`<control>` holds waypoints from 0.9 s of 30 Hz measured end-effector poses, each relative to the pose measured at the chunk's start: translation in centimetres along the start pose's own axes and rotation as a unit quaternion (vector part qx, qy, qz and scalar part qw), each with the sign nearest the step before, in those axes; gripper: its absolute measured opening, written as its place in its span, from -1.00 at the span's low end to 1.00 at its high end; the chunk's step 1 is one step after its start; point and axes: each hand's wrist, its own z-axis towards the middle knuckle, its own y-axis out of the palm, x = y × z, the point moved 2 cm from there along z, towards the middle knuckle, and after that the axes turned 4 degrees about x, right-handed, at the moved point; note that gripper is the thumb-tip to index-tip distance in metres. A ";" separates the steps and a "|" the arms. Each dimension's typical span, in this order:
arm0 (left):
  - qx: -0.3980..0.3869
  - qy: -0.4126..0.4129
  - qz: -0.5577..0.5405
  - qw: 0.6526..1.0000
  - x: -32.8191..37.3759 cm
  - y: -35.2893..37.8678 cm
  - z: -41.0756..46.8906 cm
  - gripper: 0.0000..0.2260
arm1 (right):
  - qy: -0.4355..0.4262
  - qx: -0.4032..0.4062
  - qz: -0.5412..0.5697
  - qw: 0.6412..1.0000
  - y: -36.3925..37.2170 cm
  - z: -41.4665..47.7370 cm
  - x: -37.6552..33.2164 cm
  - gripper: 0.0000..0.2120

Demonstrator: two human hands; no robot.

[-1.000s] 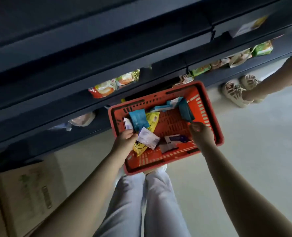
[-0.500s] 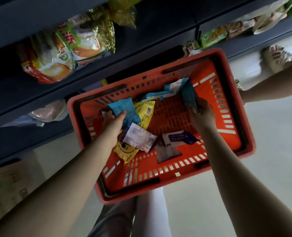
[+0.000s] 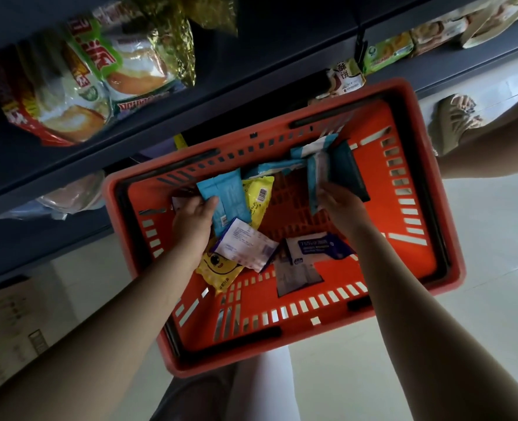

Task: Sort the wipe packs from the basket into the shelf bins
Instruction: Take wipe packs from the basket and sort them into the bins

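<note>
In the red basket [image 3: 373, 262] beside a dark shelf [image 3: 251, 71], the left grip [image 3: 194, 226] holds a blue pack [image 3: 224, 199], its long axis pointing toward the shelf. The right grip [image 3: 342, 208] clasps a teal pack [image 3: 315, 177] stood on end. A yellow pack [image 3: 259, 192] and a white pack [image 3: 245, 244] lie slantwise between them, with pale floor [image 3: 479, 299] all around.
</note>
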 end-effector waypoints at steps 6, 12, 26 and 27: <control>-0.012 0.031 -0.030 0.999 -0.6 -0.7 -1.1 -0.91 | -0.002 0.040 0.004 0.999 2.0 1.2 0.3 -0.57; -0.029 0.032 -0.054 0.998 -0.5 -0.7 -1.2 -0.84 | 0.021 0.137 -0.002 0.990 3.3 1.9 0.9 -0.39; -0.040 0.036 -0.050 0.997 -0.5 -1.1 -2.1 -0.88 | 0.065 0.135 -0.129 0.980 5.2 1.7 0.8 -0.53; -0.033 0.042 -0.058 0.997 -0.5 -1.1 -2.2 -0.86 | 0.066 0.137 -0.120 0.981 5.2 1.8 0.9 -0.54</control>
